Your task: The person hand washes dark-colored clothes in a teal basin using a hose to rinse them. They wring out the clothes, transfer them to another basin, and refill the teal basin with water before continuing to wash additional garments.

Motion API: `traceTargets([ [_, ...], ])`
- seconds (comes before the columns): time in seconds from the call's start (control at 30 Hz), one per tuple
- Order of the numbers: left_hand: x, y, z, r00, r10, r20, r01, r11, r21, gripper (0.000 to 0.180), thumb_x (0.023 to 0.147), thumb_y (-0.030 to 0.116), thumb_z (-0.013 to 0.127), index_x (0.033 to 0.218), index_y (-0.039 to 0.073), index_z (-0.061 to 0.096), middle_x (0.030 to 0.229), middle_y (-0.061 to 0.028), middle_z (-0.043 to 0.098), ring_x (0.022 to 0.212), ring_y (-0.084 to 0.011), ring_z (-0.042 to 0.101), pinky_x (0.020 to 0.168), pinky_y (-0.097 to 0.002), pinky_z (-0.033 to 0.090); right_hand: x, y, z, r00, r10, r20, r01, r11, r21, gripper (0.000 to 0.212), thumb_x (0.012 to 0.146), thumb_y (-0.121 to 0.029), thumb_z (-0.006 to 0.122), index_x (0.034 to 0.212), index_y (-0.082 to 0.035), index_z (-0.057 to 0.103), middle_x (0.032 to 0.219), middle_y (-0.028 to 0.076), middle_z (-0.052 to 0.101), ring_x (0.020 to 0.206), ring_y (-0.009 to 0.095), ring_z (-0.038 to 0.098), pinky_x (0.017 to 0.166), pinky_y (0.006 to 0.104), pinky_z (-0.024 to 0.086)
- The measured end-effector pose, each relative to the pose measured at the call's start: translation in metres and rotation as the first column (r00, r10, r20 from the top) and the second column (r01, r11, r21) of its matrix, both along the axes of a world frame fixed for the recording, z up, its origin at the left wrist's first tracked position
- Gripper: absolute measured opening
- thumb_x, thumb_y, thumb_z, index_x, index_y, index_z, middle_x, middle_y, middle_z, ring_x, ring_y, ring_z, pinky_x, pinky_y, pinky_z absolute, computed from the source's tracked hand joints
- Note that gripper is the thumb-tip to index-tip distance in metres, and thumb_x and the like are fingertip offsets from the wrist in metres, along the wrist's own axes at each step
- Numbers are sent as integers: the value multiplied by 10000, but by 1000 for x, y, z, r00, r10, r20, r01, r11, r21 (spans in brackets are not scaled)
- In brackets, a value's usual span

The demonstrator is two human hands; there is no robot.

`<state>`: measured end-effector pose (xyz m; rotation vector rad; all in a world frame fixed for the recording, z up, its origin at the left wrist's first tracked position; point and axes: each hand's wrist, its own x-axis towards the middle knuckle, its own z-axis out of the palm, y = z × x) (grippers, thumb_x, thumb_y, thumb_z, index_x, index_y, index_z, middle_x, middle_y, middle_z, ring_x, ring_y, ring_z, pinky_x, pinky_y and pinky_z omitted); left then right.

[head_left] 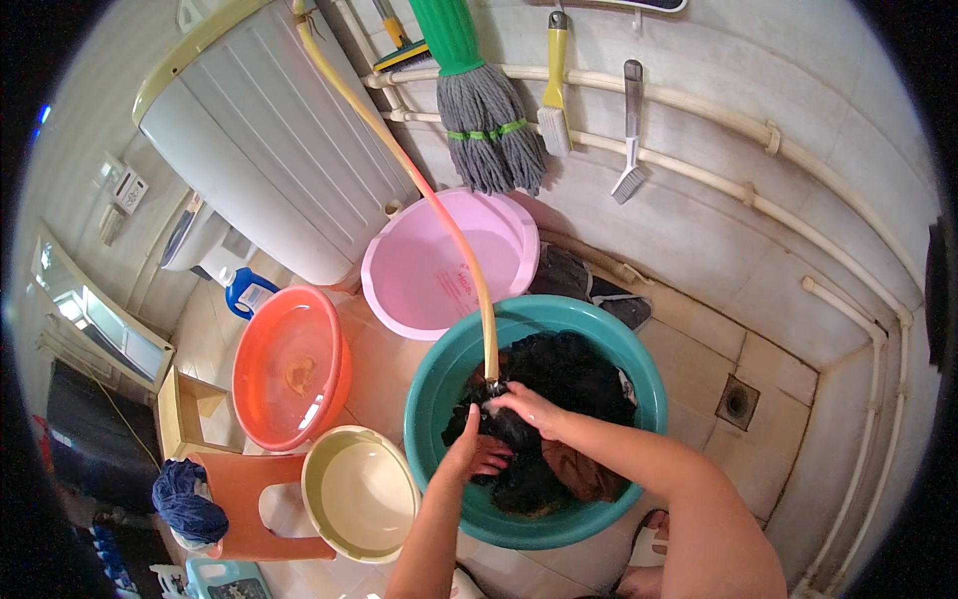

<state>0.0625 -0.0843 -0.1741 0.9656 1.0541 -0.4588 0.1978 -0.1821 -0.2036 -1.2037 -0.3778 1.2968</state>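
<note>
Overhead view of a tiled wash corner. A teal basin (439, 399) stands on the floor and holds a heap of dark wet clothes (569, 374) with a brown garment (587, 474) at its near right side; a yellow hose (439, 215) runs down from the upper left, its end over the heap at the basin's middle; the right hand (529, 407) closes over the hose end and the cloth just beneath it, fingers curled in a narrow grip; the left hand (477, 454) lies in the basin with fingers spread on the dark cloth, pressing rather than gripping. Just behind the teal basin a pink basin (429, 270) leans against a white washing machine (269, 140), nothing visible inside; to the left an orange basin (289, 364) holds shallow water; near the left forearm a cream basin (357, 491) stands beside an orange stool (254, 499) bearing a blue bundle of cloth (188, 501). A grey mop (489, 120) and two brushes (555, 90) hang on the wall.
</note>
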Motion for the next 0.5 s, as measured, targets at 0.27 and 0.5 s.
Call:
traceTargets([
  [0.27,-10,-11,-76,475,823,311,-761,562,-325,373,857,277,413,1128,42,516,1095,-121,575,965,-290,553,857,-418,447,-19,-11,29,910,385,154,-391,920,12,628,635,-145,703,1189,19,457,1153,132,516,1042,193,493,901,296,374],
  [0.5,20,-19,-49,416,827,379,-745,549,-380,344,869,250,449,1114,12,488,1087,-151,553,989,-309,530,902,-422,412,-7,1,-14,876,-354,329,455,834,-313,542,636,-275,710,1082,-26,531,939,170,591,837,252,583,727,360,469],
])
